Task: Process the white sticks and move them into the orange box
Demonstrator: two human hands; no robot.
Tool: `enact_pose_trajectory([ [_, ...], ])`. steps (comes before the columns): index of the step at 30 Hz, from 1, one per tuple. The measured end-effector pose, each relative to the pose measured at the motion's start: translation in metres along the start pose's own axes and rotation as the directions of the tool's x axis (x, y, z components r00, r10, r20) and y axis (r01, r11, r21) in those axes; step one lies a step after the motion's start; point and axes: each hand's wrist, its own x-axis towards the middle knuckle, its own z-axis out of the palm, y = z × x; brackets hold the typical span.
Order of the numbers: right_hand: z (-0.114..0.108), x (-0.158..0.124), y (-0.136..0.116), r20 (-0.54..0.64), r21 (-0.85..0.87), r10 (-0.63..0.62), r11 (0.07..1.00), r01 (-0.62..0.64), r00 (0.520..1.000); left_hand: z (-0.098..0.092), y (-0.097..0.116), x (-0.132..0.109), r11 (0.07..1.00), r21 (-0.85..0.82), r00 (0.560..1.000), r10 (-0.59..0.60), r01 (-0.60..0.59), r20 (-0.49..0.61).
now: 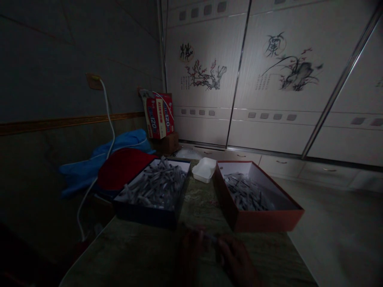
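Note:
Both hands are close together, low over the table, in deep shadow and smeared by motion. My left hand (191, 249) is closed, its fingertips at a thin pale strip (210, 238) that spans the gap between the hands. My right hand (236, 257) has its fingers curled round the strip's other end; its exact kind is too dark to tell. Ahead on the left is a dark blue box (146, 217) heaped with thin grey-white strip-like pieces (158, 183). An orange-red box (266, 221) on the right holds a lower pile of similar pieces (247, 193).
A small white plastic tray (203, 171) stands between the boxes on the green marbled table (200, 201). Left are a red round-edged thing (125, 167), blue cloth (125, 141) and a white cable (107, 107). A printed carton (160, 115) and sliding wardrobe doors (203, 99) stand behind.

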Motion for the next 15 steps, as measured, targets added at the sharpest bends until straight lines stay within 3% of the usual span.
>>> enact_pose_trajectory([
  [3, 0.0, 0.0, 0.006, 0.071, -0.045, -0.035, 0.998, 0.038, 0.997, 0.005, -0.009, 0.002, 1.0, 0.005, 0.995, -0.002, 0.002, 0.1],
  [6, -0.001, -0.001, 0.007, 0.111, -0.074, -0.051, 0.995, 0.06, 0.993, 0.003, -0.011, 0.006, 0.997, 0.051, 0.99, 0.057, -0.064, 0.131],
  [9, 0.001, -0.002, 0.001, 0.108, -0.137, -0.059, 0.988, 0.074, 0.992, 0.0, -0.012, 0.009, 0.991, 0.099, 0.99, 0.084, -0.095, 0.113],
  [13, 0.006, -0.006, -0.006, 0.083, -0.222, -0.027, 0.974, 0.045, 0.996, -0.002, -0.016, 0.01, 0.993, 0.116, 0.999, 0.031, -0.034, 0.025],
  [15, 0.01, -0.009, -0.002, 0.022, -0.254, -0.034, 0.966, 0.038, 0.999, -0.002, -0.019, 0.01, 0.994, 0.111, 0.999, 0.004, -0.008, 0.034],
])
